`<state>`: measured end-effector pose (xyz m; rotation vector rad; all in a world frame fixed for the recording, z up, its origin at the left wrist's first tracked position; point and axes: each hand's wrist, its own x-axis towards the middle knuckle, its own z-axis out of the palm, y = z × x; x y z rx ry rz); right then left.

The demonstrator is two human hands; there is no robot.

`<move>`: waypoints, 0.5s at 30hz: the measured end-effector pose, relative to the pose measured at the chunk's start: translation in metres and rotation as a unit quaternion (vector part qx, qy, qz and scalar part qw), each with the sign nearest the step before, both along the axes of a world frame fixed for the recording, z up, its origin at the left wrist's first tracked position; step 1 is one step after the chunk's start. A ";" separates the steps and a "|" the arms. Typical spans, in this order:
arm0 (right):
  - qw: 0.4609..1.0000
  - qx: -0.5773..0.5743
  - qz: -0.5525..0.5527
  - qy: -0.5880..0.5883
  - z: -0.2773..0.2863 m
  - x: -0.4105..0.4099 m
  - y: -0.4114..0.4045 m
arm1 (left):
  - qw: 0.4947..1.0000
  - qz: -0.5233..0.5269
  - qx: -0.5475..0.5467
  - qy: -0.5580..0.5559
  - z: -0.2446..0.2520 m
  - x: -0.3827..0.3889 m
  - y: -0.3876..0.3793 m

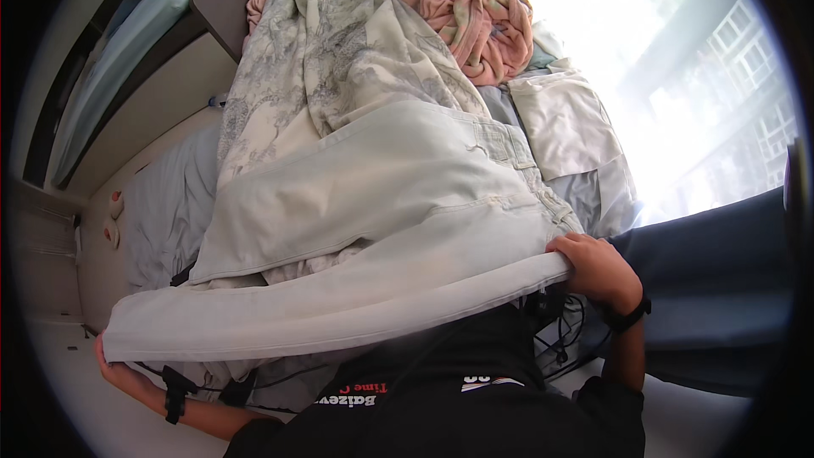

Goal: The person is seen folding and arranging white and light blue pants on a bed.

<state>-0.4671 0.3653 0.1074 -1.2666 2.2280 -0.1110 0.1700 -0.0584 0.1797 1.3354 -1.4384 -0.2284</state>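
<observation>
A pair of pale, washed-out jeans (381, 197) lies spread sideways before me, waistband to the right and legs to the left. My right hand (598, 267) grips the near corner of the waistband. Far to the left, my left hand (114, 366) holds the hem of the near leg, its fingers partly hidden behind the cloth. Between my hands that leg is stretched out close to my body. The far leg rests on a cream blanket (343, 44) with a grey printed pattern.
A rolled pink blanket (470, 19) sits at the back, beside a folded white garment (566, 121). Black cables (566, 331) hang near my right wrist. Dark blue fabric (706, 280) is at the right, below a bright window (718, 76). Grey-blue cloth (172, 203) lies left.
</observation>
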 end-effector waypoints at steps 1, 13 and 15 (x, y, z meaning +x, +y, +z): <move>1.000 -0.002 -0.004 0.003 0.001 -0.008 0.003 | 1.000 -0.004 -0.002 0.003 -0.001 0.002 -0.004; 0.999 0.013 -0.027 -0.015 -0.074 -0.019 0.019 | 0.983 -0.146 0.077 0.075 -0.061 0.043 -0.055; 0.999 -0.002 -0.031 0.040 -0.076 -0.013 0.013 | 0.976 -0.186 0.060 0.092 -0.075 0.043 -0.064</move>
